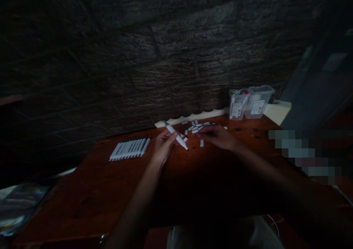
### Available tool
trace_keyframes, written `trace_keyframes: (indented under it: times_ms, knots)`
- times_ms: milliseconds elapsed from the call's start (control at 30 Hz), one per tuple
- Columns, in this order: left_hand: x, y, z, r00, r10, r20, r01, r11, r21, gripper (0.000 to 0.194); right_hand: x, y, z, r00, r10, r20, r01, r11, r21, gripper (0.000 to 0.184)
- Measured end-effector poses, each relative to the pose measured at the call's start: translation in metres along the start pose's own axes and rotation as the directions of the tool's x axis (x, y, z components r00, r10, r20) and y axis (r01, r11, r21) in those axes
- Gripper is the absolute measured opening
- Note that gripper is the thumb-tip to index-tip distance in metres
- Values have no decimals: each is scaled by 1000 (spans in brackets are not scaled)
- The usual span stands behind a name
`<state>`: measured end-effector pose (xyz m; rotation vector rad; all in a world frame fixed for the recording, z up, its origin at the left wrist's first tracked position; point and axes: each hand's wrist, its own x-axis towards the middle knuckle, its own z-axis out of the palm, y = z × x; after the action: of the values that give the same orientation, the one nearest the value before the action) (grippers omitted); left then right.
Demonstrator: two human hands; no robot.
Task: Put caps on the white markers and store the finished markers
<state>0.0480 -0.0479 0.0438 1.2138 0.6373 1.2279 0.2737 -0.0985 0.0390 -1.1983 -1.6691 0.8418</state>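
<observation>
My left hand (163, 145) is closed around a white marker (176, 136) whose dark tip points down to the right, its cap off. My right hand (217, 136) reaches over a scatter of several small marker caps (197, 126) on the wooden table (104, 190); its fingers are curled at the pile, and I cannot make out whether they hold one. One cap (201, 143) lies alone just in front of that hand. A neat row of several white markers (130, 148) lies side by side to the left of my left hand.
Two clear plastic marker boxes (250, 102) stand at the table's back right, one holding markers. A pale sheet (193, 116) runs along the dark stone wall behind. A glossy sheet (19, 205) lies at the lower left. The room is dim.
</observation>
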Motion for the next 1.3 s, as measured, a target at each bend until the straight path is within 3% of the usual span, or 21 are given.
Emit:
trace_keyframes:
  times_ms: [167,333,433,533,733,1300]
  knots:
    - [-2,-3,5,1000,-9,-6,10,970,243,34,2,0,11,999,15,-51,-2,968,250,17]
    - [-5,-6,5,997,-16,76,-20,894,447,26,1,-9,3,965,205,-163,-135,923,361,22]
    - [-6,-9,5,988,-14,152,-67,856,512,23,0,-17,0,950,263,-168,-173,891,419,31]
    - [-7,-10,8,977,-17,211,-103,830,548,22,-1,-18,3,965,228,-128,-156,896,416,34]
    - [-9,-11,9,954,29,299,-217,756,617,19,1,-9,13,994,61,-96,-15,906,423,20]
    - [-11,-11,9,945,-7,326,-216,734,644,24,4,-1,12,994,80,-72,-41,899,435,25]
